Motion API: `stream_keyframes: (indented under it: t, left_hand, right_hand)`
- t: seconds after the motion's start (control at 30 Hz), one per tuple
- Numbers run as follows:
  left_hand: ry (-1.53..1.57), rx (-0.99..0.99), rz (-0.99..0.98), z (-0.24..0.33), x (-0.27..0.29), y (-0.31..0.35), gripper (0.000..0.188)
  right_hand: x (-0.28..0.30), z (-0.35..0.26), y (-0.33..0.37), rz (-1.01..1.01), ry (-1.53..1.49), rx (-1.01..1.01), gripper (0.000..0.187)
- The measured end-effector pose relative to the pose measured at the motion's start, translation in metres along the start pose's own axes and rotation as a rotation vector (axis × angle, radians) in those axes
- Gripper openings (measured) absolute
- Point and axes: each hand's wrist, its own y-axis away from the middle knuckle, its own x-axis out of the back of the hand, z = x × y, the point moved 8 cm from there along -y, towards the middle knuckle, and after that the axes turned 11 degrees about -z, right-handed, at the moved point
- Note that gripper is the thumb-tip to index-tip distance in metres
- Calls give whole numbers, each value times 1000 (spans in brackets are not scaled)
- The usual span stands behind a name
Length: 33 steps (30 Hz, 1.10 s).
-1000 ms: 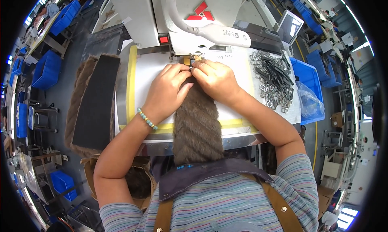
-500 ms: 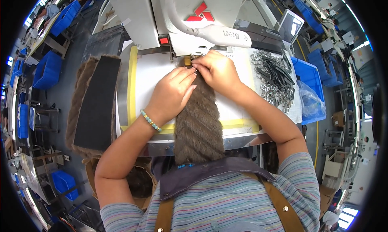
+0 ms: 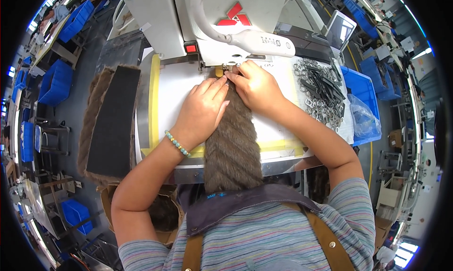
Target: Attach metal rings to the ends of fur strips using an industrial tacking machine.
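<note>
As the fur strip point(image 3: 232, 150) lies tip toward the sewing machine point(image 3: 264, 18) in head view, left hand point(image 3: 200, 109) rests fingers together there, likely steadying it, any pinch unclear, while right hand point(image 3: 258, 89) pinches something hidden just beside the machine.

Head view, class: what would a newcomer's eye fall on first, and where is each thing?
First, probably, the brown fur strip down the middle, with the left hand and right hand at its far end, under the white machine. Then the pile of black straps and metal rings at right, and the black panel bordered by brown fur at left.
</note>
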Motion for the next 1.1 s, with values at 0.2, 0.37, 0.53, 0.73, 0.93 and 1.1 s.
stream_keyframes:
  t: [0.2,0.37,0.53,0.73,0.93,1.1]
  left_hand:
    - [-92,-38,9,5,-3,2,33]
    - [-205,-42,-10,9,-9,1,33]
    - [-236,-32,-6,11,-10,1,34]
    - [-297,-34,-30,12,-12,0,35]
    - [-106,12,19,7,-1,1,36]
    - [-78,22,15,5,-1,-1,36]
  right_hand:
    - [-2,-5,3,-34,48,66,33]
    - [-2,-4,4,-44,58,54,34]
    - [-2,-3,5,-90,50,43,35]
    - [-1,-2,4,-104,18,42,36]
    - [0,0,6,-93,-20,32,32]
    - [2,-1,7,-64,-29,52,35]
